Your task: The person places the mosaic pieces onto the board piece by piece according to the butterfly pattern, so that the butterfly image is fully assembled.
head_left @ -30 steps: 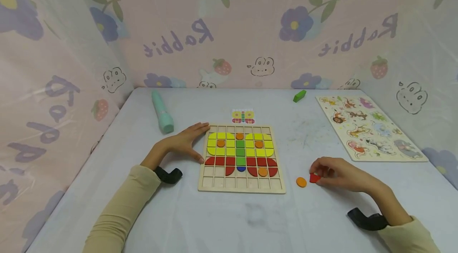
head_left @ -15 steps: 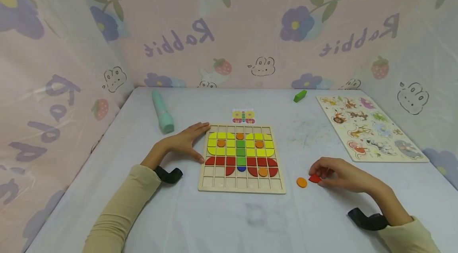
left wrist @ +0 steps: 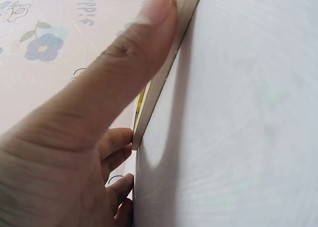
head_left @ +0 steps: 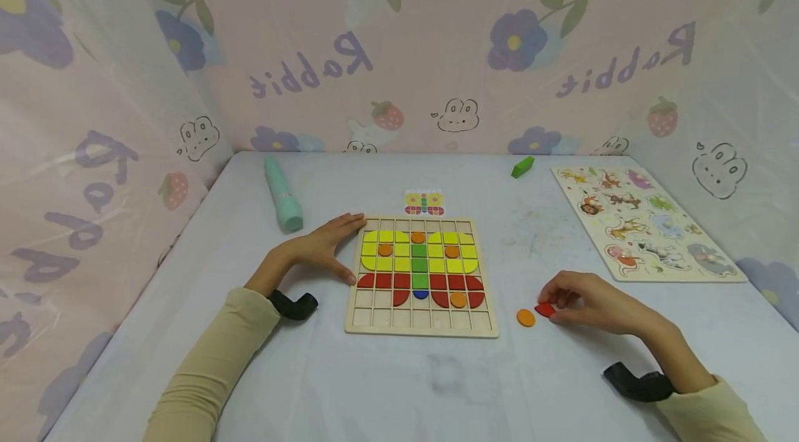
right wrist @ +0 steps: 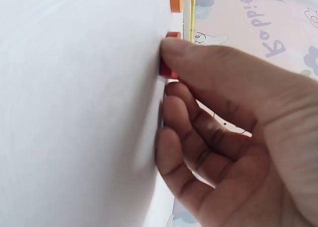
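Observation:
A wooden grid board [head_left: 424, 332] lies mid-table, filled with yellow, red, green, orange and blue pieces in a butterfly pattern. Along its left edge rests my left hand [head_left: 320, 252], fingers and thumb spread, the thumb on the rim; the left wrist view shows the thumb against the board's side. To the right of the board, my right hand [head_left: 589, 303] pinches a small red puzzle piece [head_left: 545, 310] at the tabletop. In the right wrist view the thumb partly covers that red piece [right wrist: 169, 72]. An orange disc [head_left: 526, 318] lies just left of it.
A small butterfly pattern card [head_left: 424, 202] is behind the board. A mint-green microphone-shaped object [head_left: 284, 199] lies back left. Toward the back right are a green block [head_left: 523, 167] and an animal puzzle board [head_left: 649, 223]. Printed curtains surround the table.
The red piece has turned between my right fingers and shifted slightly left toward the orange disc. My left hand stays at the board's edge.

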A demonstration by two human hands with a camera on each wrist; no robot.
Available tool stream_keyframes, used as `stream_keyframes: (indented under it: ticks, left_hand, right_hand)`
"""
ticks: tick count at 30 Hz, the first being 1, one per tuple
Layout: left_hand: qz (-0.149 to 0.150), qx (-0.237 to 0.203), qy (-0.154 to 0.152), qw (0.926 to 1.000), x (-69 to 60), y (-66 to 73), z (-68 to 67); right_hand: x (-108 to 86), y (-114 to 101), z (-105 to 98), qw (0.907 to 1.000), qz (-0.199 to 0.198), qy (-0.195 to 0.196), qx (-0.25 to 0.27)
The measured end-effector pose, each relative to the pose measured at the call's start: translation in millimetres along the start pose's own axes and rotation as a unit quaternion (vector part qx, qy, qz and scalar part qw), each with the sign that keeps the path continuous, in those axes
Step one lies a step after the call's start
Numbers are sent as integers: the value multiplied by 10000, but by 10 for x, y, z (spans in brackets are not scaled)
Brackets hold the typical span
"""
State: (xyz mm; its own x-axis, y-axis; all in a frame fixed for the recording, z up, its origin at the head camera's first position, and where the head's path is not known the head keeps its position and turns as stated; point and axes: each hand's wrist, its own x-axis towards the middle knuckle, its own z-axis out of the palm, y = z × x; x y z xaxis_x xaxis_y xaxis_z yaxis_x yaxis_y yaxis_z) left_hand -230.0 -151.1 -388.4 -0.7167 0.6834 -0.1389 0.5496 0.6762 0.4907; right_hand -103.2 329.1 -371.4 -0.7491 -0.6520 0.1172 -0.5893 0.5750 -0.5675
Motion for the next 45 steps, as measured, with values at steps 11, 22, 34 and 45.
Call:
stream_keyframes:
  ticks: [11,22,34,45]
  left_hand:
    - [45,-7,41,10000,-14,0,-4]
    - [-29,-36,37,10000,-16,-4,-4]
    - [-37,-66,-5,10000,-8,-1,-2]
    - [-94,-66,-13,9999,-10,-6,-2]
  right_hand:
    - [80,-39,37,9992,302,5,-259]
    - [254,-119,146,9981,346,-261,-428]
    - [486,-284,217,9983,32,-474,-346]
    - [1312,-799,599,9935,-720,-377,-791]
